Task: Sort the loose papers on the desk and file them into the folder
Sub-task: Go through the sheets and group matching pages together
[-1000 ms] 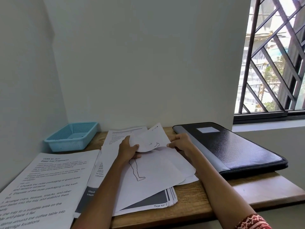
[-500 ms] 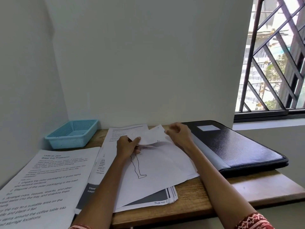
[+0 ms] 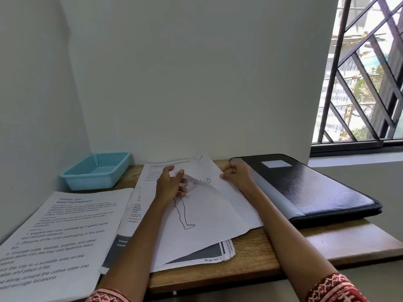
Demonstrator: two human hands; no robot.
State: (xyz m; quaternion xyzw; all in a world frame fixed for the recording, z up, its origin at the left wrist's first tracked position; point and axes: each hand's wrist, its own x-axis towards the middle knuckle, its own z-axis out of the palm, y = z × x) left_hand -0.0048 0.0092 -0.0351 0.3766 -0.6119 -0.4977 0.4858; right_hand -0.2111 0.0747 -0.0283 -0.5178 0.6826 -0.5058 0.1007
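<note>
While the left hand (image 3: 172,184) and right hand (image 3: 236,175) each pinch the lifted sheet (image 3: 202,171) over the paper pile (image 3: 196,232) mid-table (image 3: 250,264), an uneven pull could crease or tear it. Lower sheets may slide off; the folder (image 3: 305,188) lies closed at right.

- A small study corner in a home or office: a narrow wooden desk (image 3: 250,256) sits against plain white walls.
- Printed papers (image 3: 56,236), a black folder (image 3: 309,188) and a blue plastic basket (image 3: 96,171) cover it.
- A barred window (image 3: 366,79) faces neighbouring buildings.
</note>
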